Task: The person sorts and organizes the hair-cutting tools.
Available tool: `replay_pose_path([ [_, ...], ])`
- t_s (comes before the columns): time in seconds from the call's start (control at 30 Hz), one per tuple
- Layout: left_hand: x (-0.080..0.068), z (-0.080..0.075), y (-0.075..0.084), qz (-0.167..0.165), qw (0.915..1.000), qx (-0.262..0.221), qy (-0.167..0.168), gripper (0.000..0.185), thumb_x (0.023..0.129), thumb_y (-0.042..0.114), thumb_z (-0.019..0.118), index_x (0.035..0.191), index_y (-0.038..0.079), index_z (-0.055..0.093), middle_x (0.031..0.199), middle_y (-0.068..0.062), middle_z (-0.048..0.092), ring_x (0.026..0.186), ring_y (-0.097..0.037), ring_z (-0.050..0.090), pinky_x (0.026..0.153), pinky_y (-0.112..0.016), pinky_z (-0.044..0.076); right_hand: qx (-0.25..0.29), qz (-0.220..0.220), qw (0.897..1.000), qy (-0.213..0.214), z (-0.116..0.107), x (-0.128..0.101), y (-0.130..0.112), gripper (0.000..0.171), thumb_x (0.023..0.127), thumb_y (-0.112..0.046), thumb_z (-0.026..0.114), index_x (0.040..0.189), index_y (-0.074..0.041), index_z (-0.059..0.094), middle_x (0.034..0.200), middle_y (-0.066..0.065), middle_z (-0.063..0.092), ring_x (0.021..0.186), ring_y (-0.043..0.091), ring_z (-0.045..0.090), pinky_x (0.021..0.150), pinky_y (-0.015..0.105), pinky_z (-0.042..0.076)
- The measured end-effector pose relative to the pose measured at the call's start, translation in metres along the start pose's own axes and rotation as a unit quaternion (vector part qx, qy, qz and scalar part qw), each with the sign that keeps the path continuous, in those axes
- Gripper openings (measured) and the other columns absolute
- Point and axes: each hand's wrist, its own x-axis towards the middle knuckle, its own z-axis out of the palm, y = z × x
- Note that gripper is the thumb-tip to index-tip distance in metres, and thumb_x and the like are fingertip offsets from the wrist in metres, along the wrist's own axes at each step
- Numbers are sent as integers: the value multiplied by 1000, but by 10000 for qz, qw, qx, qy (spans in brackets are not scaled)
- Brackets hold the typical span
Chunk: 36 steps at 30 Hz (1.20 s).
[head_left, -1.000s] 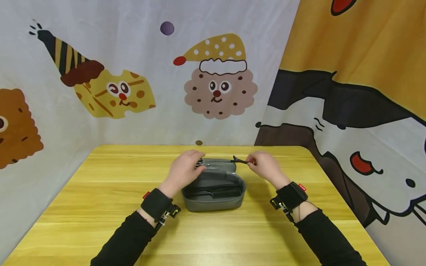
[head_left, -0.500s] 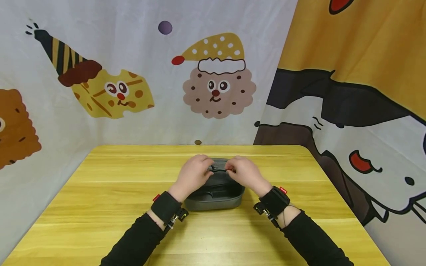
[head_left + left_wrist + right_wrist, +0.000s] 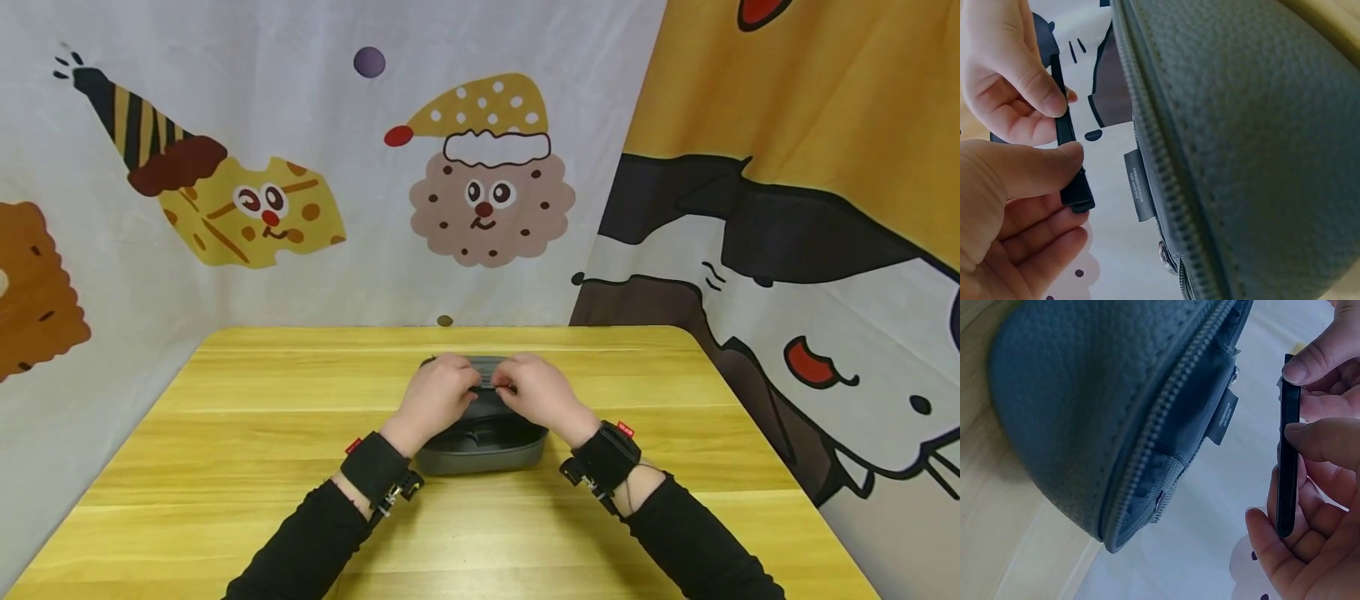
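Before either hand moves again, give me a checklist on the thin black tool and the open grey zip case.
1. Thin black tool pinched by both the left hand and the right hand: ok.
2. Tool held apart from the grey textured zip case, not touching it: ok.
3. Case unzipped, lid raised: ok.
4. Case resting flat on the yellow wooden table: ok.
5. Free slot inside for the tool: cannot tell.

Yellow wooden table (image 3: 225, 433), an open grey zip case (image 3: 480, 454) at its middle.
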Motion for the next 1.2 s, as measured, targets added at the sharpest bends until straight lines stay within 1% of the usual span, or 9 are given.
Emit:
replay_pose_path([
  [0.13, -2, -1, 1, -165, 9997, -101, -158, 15, 78, 6, 84, 89, 11, 75, 84, -5, 65, 82, -23, 63, 75, -34, 55, 73, -49, 9999, -53, 1, -1, 2, 7, 91, -9, 72, 97, -9, 73, 89, 1, 62, 80, 16, 56, 74, 31, 50],
  [0.23, -2, -1, 1, -333, 9988, -122, -337, 13, 79, 5, 83, 88, 11, 75, 83, -5, 65, 81, -24, 63, 76, -35, 55, 223, 32, 9997, -83, 0, -4, 5, 10, 93, -12, 70, 102, -9, 72, 93, 2, 63, 83, 16, 57, 76, 31, 50],
  [0.37, -4, -1, -1, -598, 9963, -197, -583, 13, 79, 4, 83, 88, 11, 76, 83, -5, 66, 80, -25, 64, 75, -36, 55, 484, 374, 9981, -53, -3, -10, 12, 16, 95, -14, 68, 109, -7, 70, 102, 4, 65, 90, 18, 60, 82, 33, 51],
  [0.5, -7, 2, -4, -799, 9938, -233, -738, 13, 80, 5, 82, 90, 11, 76, 86, -5, 67, 82, -24, 65, 73, -36, 56, 622, 759, 9952, 33, -5, -18, 23, 18, 96, -14, 68, 111, -6, 70, 104, 5, 66, 91, 21, 62, 83, 36, 52],
  [0.67, -10, 6, -8, -940, 9916, -180, -867, 11, 81, 7, 82, 90, 11, 76, 85, -4, 67, 80, -23, 64, 71, -36, 56, 505, 1099, 9926, 107, -4, -28, 39, 16, 94, -12, 69, 108, -5, 71, 101, 6, 66, 88, 22, 62, 79, 37, 52],
  [0.77, -10, 8, -9, -1031, 9902, -27, -942, 10, 80, 7, 82, 87, 11, 76, 83, -4, 67, 78, -23, 64, 69, -36, 56, 378, 1262, 9912, 118, -1, -33, 46, 14, 92, -11, 70, 104, -3, 71, 97, 7, 65, 85, 23, 62, 76, 38, 52],
  [0.87, -11, 10, -9, -1107, 9886, 150, -1014, 10, 79, 8, 83, 84, 12, 76, 82, -4, 68, 76, -22, 65, 67, -36, 57, 317, 1415, 9894, -39, -1, -38, 49, 14, 92, -12, 71, 103, -2, 72, 93, 7, 65, 83, 23, 62, 74, 38, 53],
  [1.07, -11, 16, -9, -1090, 9875, 442, -1053, 10, 78, 8, 83, 81, 14, 75, 79, -3, 67, 74, -22, 65, 63, -36, 57, 506, 1665, 9828, -625, 4, -43, 54, 16, 93, -15, 70, 103, -3, 73, 91, 5, 69, 82, 21, 64, 76, 39, 54],
  [1.2, -11, 20, -7, -1065, 9867, 529, -1108, 13, 79, 8, 83, 76, 15, 72, 75, -2, 64, 70, -22, 64, 59, -35, 55, 648, 1699, 9802, -780, 9, -47, 55, 11, 91, -13, 71, 97, -4, 74, 86, 3, 69, 77, 19, 65, 73, 37, 54],
])
